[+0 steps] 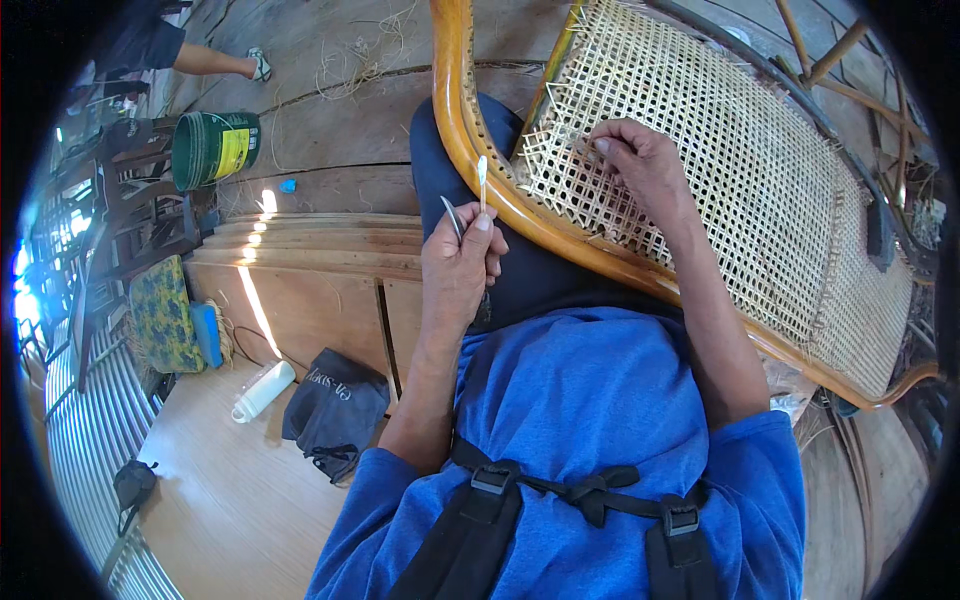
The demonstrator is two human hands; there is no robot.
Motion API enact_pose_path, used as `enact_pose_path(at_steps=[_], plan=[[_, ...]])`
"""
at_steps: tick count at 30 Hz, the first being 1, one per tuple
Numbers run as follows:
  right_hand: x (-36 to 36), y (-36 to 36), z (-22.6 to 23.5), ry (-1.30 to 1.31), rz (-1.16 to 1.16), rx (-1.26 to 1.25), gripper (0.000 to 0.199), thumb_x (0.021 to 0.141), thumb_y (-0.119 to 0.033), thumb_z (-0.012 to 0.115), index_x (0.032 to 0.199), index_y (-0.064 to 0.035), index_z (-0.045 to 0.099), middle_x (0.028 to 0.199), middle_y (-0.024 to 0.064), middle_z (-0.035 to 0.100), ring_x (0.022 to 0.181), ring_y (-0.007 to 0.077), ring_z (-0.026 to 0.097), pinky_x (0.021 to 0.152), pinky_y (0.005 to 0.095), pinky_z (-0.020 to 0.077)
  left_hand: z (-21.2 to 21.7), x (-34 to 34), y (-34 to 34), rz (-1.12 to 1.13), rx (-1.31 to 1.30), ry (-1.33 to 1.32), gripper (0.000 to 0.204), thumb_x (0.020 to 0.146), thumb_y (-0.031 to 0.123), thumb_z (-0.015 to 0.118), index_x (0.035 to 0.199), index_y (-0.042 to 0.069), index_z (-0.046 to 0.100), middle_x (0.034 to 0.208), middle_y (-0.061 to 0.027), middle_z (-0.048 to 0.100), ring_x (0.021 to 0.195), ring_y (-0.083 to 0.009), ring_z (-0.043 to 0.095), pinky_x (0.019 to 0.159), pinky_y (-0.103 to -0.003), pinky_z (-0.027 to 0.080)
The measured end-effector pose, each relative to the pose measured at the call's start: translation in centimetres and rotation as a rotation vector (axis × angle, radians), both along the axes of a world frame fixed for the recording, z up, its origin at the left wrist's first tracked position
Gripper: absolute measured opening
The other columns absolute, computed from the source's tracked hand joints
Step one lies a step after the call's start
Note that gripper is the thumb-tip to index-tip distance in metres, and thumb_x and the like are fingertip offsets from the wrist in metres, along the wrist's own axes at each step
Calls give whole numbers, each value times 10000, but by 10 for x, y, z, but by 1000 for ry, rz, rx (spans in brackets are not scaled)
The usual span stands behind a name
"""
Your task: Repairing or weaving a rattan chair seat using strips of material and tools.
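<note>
A chair frame of glossy curved wood (456,100) lies across my lap, with a panel of open woven cane (720,170) beside its near rail. Short loose strand ends stick out along the panel's left edge. My right hand (645,172) is over that edge, thumb and fingers pinched together at the weave; what is between the fingertips is too small to tell. Left of the rail, my left hand (462,258) is closed around a thin stick with a white tip (483,178), which points up. A curved metal tool (452,215) also protrudes from this hand.
At left stand a green bucket (208,150), a camouflage-patterned cushion (160,315) and stacked dark chairs (120,200). A white bottle (264,391) and a dark cloth bag (335,410) lie on a wooden board (220,490). Another person's leg (215,61) shows at upper left.
</note>
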State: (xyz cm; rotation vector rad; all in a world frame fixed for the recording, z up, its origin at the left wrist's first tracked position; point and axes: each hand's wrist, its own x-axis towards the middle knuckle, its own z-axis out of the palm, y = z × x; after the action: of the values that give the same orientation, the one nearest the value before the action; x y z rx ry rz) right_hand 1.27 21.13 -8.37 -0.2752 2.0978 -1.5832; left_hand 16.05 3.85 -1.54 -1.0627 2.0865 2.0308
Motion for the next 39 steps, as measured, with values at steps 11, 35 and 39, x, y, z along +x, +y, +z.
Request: enact_pose_path(at_steps=[11, 35, 39], plan=[[6, -34, 8, 481, 216, 129, 128, 830, -123, 612, 938, -57, 630, 900, 106, 605, 827, 279, 602, 741, 341, 494, -2, -6, 9, 26, -44, 44, 168, 955, 198, 481, 977, 41, 537, 684, 10, 553, 520, -26, 456, 451, -170, 371], [-19, -39, 3, 535, 481, 66, 142, 834, -47, 575, 971, -63, 609, 883, 94, 602, 798, 247, 606, 727, 320, 498, -8, -7, 11, 13, -55, 22, 170, 950, 177, 477, 916, 24, 542, 661, -11, 559, 508, -38, 464, 449, -180, 381], [-11, -13, -3, 182, 103, -101, 155, 839, -25, 586, 991, -45, 611, 895, 61, 623, 818, 173, 607, 741, 279, 489, -9, -4, 8, 92, -15, 20, 157, 948, 180, 479, 919, 35, 531, 674, -4, 559, 508, -32, 462, 429, -176, 367]])
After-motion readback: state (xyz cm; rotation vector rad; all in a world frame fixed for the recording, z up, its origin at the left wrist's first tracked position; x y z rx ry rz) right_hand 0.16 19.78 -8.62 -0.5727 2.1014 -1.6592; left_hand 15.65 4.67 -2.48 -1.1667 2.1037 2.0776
